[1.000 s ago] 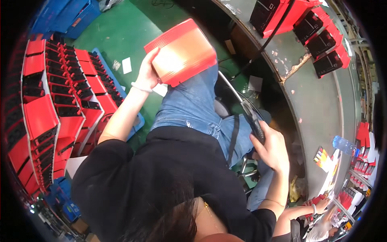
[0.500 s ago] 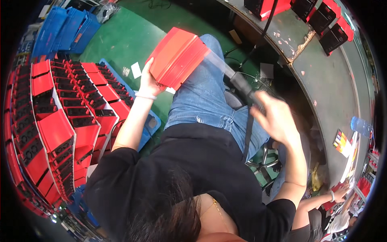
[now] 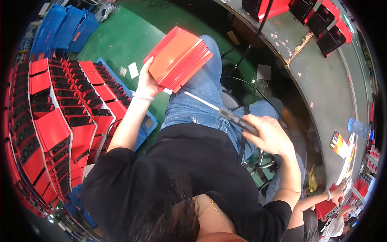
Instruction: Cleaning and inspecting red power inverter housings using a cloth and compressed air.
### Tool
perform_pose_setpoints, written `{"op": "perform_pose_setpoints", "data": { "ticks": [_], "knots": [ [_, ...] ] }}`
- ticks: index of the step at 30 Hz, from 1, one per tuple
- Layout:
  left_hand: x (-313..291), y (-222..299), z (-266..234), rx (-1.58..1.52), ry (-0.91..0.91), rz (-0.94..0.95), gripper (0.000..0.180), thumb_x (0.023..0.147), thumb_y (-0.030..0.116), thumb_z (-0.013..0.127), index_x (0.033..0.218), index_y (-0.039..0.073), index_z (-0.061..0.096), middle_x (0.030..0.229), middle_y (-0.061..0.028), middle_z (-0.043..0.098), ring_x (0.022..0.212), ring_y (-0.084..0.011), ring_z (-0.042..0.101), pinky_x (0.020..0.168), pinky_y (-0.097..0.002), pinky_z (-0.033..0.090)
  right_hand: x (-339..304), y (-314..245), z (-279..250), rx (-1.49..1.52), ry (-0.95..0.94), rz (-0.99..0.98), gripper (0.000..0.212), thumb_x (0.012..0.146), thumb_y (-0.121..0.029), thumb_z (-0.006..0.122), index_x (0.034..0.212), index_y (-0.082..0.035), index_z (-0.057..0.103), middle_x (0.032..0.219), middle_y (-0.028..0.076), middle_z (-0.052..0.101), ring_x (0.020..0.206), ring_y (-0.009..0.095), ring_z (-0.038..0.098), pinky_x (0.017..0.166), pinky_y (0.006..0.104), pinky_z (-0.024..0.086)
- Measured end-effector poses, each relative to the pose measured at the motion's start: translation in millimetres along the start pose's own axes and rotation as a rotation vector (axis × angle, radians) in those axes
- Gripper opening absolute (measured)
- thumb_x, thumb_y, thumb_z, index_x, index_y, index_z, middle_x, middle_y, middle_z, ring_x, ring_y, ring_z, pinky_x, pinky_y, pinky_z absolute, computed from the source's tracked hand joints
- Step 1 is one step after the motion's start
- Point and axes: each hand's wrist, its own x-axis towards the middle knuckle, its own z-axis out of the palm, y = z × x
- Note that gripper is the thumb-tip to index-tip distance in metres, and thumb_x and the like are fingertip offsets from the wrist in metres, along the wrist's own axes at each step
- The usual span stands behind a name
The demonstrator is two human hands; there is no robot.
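My left hand [image 3: 149,80] grips the lower left side of a red box-shaped housing [image 3: 171,54] with a ribbed side, held up over my left thigh. The fingers at its underside are partly hidden. My right hand [image 3: 268,133] is closed round the black grip of a screwdriver [image 3: 231,117] with a long silver shaft. The shaft points up and left, its tip just below the housing's lower edge and apart from it. Both hands are above my lap, in front of the blue jeans [image 3: 189,107].
Stacked red-and-black units [image 3: 52,129] fill the left side, beside a blue pallet [image 3: 150,123]. Blue bins [image 3: 66,30] stand at the far left. A grey workbench [image 3: 322,92] curves along the right, bearing black-and-red units [image 3: 332,40] and a bottle [image 3: 358,128]. Another person's hand [image 3: 338,194] is at lower right.
My right hand and the screwdriver have moved down and slightly left, taking the tip from the housing's right side to below it. The housing has turned slightly, showing more of its ribbed side.
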Motion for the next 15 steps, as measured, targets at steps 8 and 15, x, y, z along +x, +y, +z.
{"op": "perform_pose_setpoints", "data": {
  "ticks": [8,15],
  "knots": [
    [17,3,-13,-0.069,-0.101,0.054,0.044,0.091,0.031,0.057,0.129,0.01,0.049,0.125,-0.01,0.058,0.112,-0.0285,0.057,0.095,-0.0488,0.047,-16,11,-21,0.264,-0.112,-0.037,0.033,0.086,-0.031,0.063,0.106,-0.005,0.057,0.081,0.016,0.062,0.081,0.032,0.062,0.072,0.0399,0.048],
    [0,7,7,0.108,-0.321,0.095,0.046,0.092,0.027,0.055,0.128,0.0,0.046,0.123,-0.0139,0.058,0.109,-0.027,0.059,0.092,-0.0438,0.051,-55,62,-82,1.09,1.109,-0.155,0.036,0.095,-0.026,0.053,0.117,0.002,0.052,0.112,0.018,0.06,0.094,0.021,0.066,0.047,0.0162,0.039]
  ]
}}
